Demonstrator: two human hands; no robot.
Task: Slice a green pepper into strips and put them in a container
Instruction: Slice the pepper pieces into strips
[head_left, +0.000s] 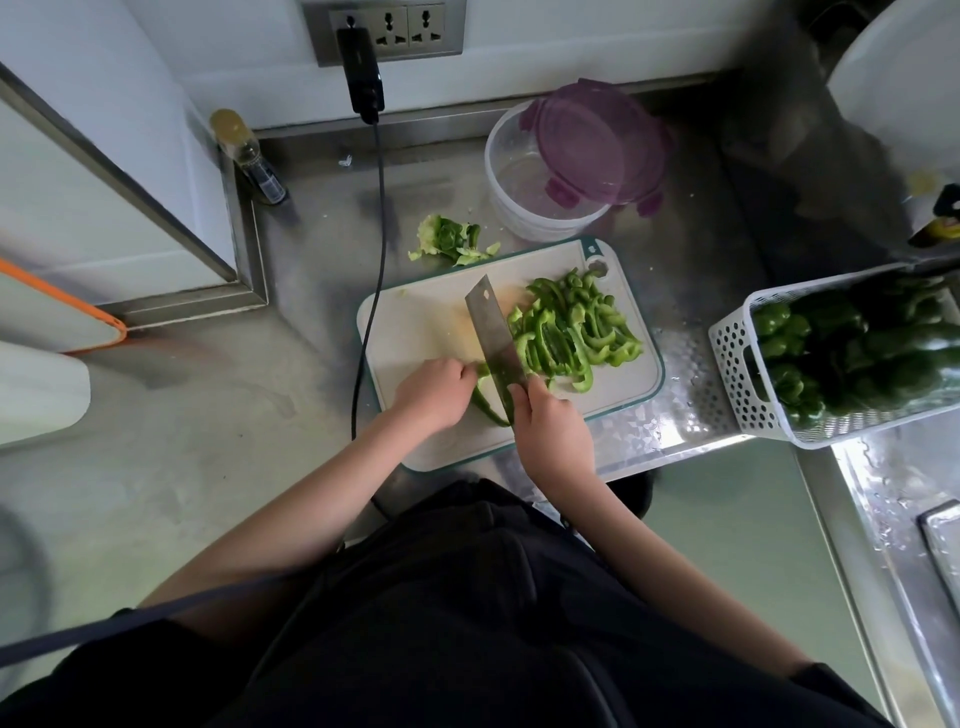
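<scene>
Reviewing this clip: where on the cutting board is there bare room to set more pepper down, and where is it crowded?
The cutting board is bare on its left half, between its left edge and the cleaver. Right of the blade, the pepper strips crowd the surface. Both hands, left and right, fill the near edge.

The cutting board lies on the counter, pepper strips piled at its right end, the container behind its far edge, and the basket at the counter's right edge.
</scene>
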